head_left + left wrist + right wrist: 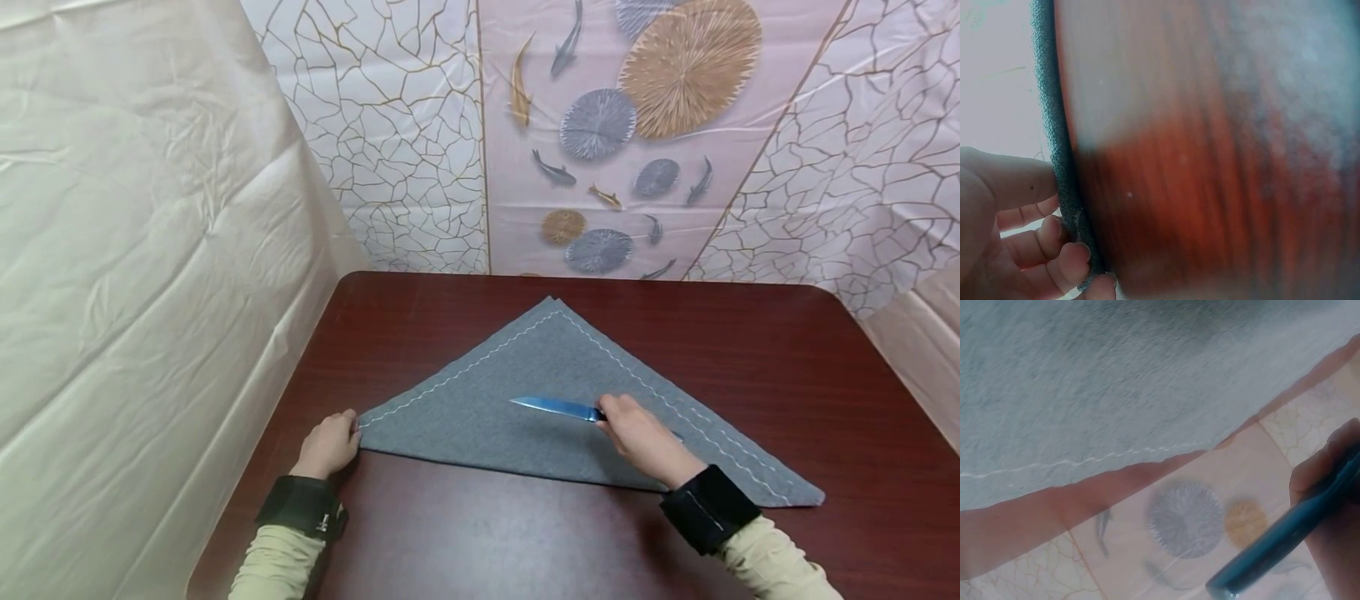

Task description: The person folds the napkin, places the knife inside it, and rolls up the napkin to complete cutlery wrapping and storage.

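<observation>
A grey cloth [480,417], folded into a triangle with white stitching along its two upper edges, lies on the dark red table. My left hand [330,443] pinches its left corner. In the left wrist view the cloth's thick edge [1054,119] runs between thumb and fingers. My right hand [643,437] grips a knife [553,407] over the middle of the cloth, with its shiny blue blade pointing left. Part of the handle is hidden by the fingers. From the right wrist, the knife's dark teal handle [1279,537] sticks out of the hand.
The glossy table [480,542] has rounded far corners. Behind it hangs a patterned sheet [420,142] with fish and round shapes. A cream cloth [150,292] drapes along the left side, and another pale drape is at the right edge.
</observation>
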A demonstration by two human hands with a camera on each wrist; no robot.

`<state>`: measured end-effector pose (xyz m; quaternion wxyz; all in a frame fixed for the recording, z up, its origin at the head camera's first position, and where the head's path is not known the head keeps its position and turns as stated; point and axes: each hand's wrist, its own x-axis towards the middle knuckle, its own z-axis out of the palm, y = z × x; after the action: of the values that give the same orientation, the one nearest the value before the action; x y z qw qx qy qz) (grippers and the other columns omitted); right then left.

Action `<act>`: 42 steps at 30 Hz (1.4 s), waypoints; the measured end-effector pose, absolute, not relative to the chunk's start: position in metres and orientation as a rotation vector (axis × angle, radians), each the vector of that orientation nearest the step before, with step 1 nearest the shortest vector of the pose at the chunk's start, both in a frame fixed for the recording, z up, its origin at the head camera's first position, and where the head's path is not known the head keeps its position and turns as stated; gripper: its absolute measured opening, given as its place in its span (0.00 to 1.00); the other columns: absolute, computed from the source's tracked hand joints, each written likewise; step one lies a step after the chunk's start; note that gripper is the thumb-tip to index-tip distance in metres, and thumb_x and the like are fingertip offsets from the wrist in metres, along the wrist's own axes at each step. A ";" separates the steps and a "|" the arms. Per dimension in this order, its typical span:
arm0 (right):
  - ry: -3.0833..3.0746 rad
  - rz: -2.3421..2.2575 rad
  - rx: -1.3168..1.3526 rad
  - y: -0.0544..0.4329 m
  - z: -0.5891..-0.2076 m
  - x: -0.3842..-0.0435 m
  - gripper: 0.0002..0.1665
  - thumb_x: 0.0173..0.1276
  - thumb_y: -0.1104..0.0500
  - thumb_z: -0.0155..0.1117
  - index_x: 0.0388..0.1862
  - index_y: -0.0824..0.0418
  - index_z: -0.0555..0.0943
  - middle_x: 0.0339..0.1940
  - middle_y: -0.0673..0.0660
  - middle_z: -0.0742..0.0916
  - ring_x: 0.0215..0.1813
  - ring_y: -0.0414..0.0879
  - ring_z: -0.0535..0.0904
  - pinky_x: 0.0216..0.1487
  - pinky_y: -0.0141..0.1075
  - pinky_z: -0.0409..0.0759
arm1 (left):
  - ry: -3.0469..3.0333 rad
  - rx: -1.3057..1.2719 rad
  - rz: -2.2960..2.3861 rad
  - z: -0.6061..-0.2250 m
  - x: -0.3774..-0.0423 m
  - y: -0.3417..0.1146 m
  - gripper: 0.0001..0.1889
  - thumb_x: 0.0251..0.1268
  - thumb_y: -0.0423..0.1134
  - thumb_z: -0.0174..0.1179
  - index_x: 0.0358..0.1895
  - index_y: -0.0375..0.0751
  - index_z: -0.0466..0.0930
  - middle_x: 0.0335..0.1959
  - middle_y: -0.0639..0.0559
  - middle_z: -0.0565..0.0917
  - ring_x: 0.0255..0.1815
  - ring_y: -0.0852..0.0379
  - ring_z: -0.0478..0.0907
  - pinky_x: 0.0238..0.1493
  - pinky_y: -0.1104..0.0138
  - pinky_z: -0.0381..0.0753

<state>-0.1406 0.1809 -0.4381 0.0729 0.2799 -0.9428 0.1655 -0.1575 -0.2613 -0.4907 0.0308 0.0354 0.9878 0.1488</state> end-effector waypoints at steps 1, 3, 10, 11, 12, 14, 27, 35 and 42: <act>-2.848 0.505 0.841 0.179 -0.438 -0.141 0.08 0.62 0.67 0.59 0.36 0.62 0.69 0.25 0.49 0.71 0.27 0.40 0.64 0.26 0.32 0.64 | 3.043 0.106 0.458 -0.491 -0.158 -0.261 0.08 0.57 0.34 0.57 0.25 0.41 0.67 0.20 0.50 0.69 0.20 0.52 0.68 0.21 0.58 0.67; -2.876 0.508 0.843 0.174 -0.439 -0.141 0.08 0.62 0.66 0.59 0.36 0.62 0.69 0.25 0.49 0.70 0.27 0.40 0.63 0.26 0.32 0.64 | 3.037 0.097 0.463 -0.491 -0.158 -0.261 0.08 0.57 0.34 0.57 0.25 0.41 0.67 0.20 0.50 0.69 0.20 0.52 0.68 0.21 0.58 0.67; -2.957 0.505 0.818 0.160 -0.439 -0.142 0.07 0.63 0.64 0.59 0.36 0.60 0.70 0.26 0.48 0.71 0.28 0.40 0.65 0.26 0.32 0.65 | 3.025 0.079 0.465 -0.492 -0.158 -0.260 0.08 0.57 0.34 0.57 0.26 0.41 0.67 0.20 0.50 0.69 0.21 0.52 0.68 0.21 0.58 0.67; -2.960 0.501 0.817 0.158 -0.440 -0.142 0.07 0.63 0.64 0.59 0.35 0.60 0.70 0.26 0.48 0.71 0.28 0.39 0.65 0.26 0.32 0.66 | 3.026 0.078 0.464 -0.491 -0.158 -0.260 0.08 0.57 0.34 0.57 0.25 0.41 0.67 0.20 0.50 0.68 0.21 0.52 0.68 0.21 0.58 0.67; -2.964 0.499 0.821 0.157 -0.440 -0.142 0.07 0.63 0.64 0.59 0.35 0.60 0.70 0.26 0.48 0.71 0.28 0.39 0.65 0.26 0.32 0.66 | 3.026 0.076 0.465 -0.491 -0.158 -0.260 0.08 0.57 0.34 0.57 0.25 0.41 0.67 0.20 0.50 0.68 0.21 0.52 0.68 0.21 0.58 0.67; -2.960 0.499 0.840 0.153 -0.442 -0.143 0.06 0.63 0.64 0.59 0.35 0.60 0.70 0.26 0.48 0.72 0.28 0.39 0.66 0.26 0.32 0.66 | 3.027 0.078 0.464 -0.491 -0.158 -0.261 0.09 0.57 0.34 0.57 0.25 0.41 0.66 0.20 0.50 0.68 0.21 0.52 0.68 0.21 0.58 0.67; -3.023 0.352 0.957 0.132 -0.467 -0.144 0.07 0.63 0.63 0.59 0.32 0.59 0.69 0.27 0.49 0.74 0.33 0.44 0.71 0.30 0.38 0.71 | 3.031 0.084 0.464 -0.492 -0.158 -0.261 0.08 0.57 0.34 0.57 0.26 0.41 0.67 0.21 0.49 0.69 0.21 0.51 0.69 0.22 0.57 0.68; -3.051 0.264 0.970 0.131 -0.483 -0.143 0.07 0.63 0.63 0.59 0.31 0.58 0.69 0.29 0.51 0.73 0.33 0.46 0.71 0.30 0.39 0.71 | 3.033 0.092 0.470 -0.494 -0.157 -0.261 0.08 0.57 0.34 0.57 0.26 0.41 0.67 0.21 0.50 0.69 0.21 0.52 0.68 0.22 0.58 0.67; -3.030 0.211 0.955 0.128 -0.488 -0.140 0.04 0.66 0.64 0.54 0.32 0.60 0.69 0.30 0.53 0.74 0.35 0.47 0.70 0.30 0.39 0.72 | 3.039 0.096 0.465 -0.491 -0.155 -0.261 0.08 0.58 0.33 0.57 0.26 0.41 0.67 0.21 0.49 0.69 0.21 0.51 0.69 0.22 0.58 0.67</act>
<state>-0.1398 0.1275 -0.4881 -0.0213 0.2999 -0.9514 0.0662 -0.1553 -0.2610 -0.4914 0.0327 0.0312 0.9875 0.1510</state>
